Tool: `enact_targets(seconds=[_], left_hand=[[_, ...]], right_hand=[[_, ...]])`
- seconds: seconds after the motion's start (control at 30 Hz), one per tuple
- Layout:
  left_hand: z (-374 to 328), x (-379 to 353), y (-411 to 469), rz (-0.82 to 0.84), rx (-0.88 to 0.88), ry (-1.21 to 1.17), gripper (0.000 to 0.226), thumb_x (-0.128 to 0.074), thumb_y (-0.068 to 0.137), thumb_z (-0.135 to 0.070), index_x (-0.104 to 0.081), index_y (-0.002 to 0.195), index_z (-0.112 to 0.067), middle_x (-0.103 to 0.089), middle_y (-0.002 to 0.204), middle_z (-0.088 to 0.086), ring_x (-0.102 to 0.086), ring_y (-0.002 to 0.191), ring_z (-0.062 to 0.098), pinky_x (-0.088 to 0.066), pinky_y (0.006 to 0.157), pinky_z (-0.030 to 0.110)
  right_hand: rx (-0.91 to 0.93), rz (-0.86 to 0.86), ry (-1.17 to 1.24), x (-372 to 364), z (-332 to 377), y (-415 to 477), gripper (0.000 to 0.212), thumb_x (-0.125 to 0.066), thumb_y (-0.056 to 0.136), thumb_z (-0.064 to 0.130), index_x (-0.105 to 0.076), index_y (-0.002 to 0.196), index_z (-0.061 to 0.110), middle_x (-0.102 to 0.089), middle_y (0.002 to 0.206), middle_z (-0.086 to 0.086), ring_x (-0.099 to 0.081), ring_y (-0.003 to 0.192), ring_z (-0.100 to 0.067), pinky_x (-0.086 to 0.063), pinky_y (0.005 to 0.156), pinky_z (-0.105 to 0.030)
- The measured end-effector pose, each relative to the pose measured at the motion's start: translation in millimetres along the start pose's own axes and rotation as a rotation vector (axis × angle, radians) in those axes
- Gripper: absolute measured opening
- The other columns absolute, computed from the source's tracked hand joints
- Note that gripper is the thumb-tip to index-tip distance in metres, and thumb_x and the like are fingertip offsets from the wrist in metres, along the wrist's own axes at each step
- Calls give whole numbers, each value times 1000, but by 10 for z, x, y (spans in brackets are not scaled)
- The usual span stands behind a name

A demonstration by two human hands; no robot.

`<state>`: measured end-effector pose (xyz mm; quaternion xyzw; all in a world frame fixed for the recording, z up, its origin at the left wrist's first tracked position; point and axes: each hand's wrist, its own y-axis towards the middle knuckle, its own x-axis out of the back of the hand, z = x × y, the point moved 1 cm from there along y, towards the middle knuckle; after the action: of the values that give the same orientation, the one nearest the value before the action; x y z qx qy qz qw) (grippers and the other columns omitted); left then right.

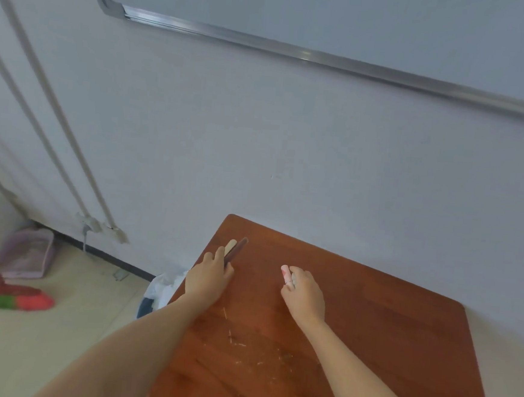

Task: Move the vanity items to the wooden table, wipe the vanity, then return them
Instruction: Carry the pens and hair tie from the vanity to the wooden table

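Small pale scraps (pixel 237 342) are seen on the near part of the brown wooden worktop (pixel 369 332). Farther on, a pink tube (pixel 286 272) is pinched in the curled grip of the right hand (pixel 305 292). Two thin sticks (pixel 235 248), one pale and one dark, are held in the grip of the left hand (pixel 209 277), over the worktop's far left corner. A red broom (pixel 8 299) is seen on the floor to the left.
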<state>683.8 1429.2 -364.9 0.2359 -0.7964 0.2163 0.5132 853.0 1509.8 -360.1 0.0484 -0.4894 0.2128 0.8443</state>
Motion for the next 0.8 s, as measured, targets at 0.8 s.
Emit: enact_targets(seconds=[0.8], left_hand=[[29,-277,989,143,-6,-36,54,-34,95,-24,-13,144,-12,-40,130,13,-58,100,30,-46,73,37]], right_hand=[[-106,-4,-74,-413,362,709,29,-47,88,13,-54,116,17,-54,104,0,-50,78,-16,-31,53,-23]])
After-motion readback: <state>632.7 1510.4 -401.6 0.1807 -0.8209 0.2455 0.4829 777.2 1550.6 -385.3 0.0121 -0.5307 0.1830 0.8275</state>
